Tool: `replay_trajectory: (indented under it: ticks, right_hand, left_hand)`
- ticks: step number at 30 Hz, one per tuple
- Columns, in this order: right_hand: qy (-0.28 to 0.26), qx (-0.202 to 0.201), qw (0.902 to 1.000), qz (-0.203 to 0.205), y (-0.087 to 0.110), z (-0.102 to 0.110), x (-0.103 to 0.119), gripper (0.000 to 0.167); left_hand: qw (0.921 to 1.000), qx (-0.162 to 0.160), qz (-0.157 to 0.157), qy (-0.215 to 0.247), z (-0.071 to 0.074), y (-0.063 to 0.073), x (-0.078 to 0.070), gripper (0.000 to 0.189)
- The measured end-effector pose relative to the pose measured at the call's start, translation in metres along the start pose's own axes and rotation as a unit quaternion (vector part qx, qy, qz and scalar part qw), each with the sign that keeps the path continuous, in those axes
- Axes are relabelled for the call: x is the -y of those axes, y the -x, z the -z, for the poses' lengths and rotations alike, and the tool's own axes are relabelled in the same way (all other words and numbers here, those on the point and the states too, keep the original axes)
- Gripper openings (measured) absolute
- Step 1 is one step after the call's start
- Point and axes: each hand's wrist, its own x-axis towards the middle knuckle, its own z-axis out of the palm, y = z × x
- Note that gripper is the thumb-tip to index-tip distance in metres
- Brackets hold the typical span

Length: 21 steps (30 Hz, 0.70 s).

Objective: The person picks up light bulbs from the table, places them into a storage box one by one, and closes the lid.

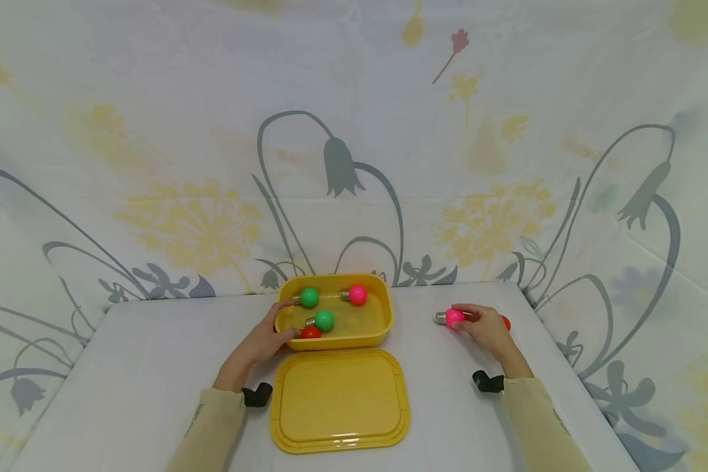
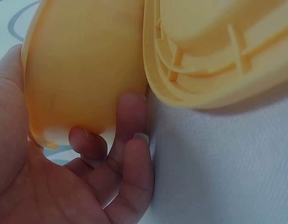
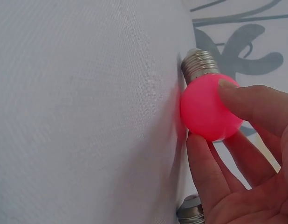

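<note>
My left hand [image 1: 263,339] grips the left end of a yellow plastic box [image 1: 354,342]. In the left wrist view, its curled fingers [image 2: 134,163] lie against the box's outer wall [image 2: 88,70]. Inside the box are two green light bulbs, one at the back [image 1: 309,297], a pink bulb [image 1: 358,294] and a red bulb [image 1: 311,332] by the near wall. Off to the right, my right hand [image 1: 488,328] pinches another pink light bulb [image 3: 209,108] by its round part, the screw base pointing left in the head view. Behind that hand a red bulb [image 1: 507,322] is mostly hidden.
A yellow lid [image 1: 339,401] lies flat in front of the box, close to its near side. White cloth covers the table [image 1: 436,406]. Flower-printed fabric [image 1: 354,216] rises behind the table and along both sides.
</note>
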Motion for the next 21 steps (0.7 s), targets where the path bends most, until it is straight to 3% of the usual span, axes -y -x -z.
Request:
replay_trajectory:
  ticks: [7,21]
  right_hand:
    - [-0.006,-0.002,1.0000,0.007,0.001,0.000,0.000,0.044]
    - [-0.071,0.011,0.9963,0.047,0.004,0.004,0.014,0.050]
  left_hand:
    - [1.0000,-0.005,0.003,-0.007,-0.001,0.000,0.000,0.064]
    - [0.9998,-0.014,-0.003,-0.015,-0.002,0.000,-0.001,0.063]
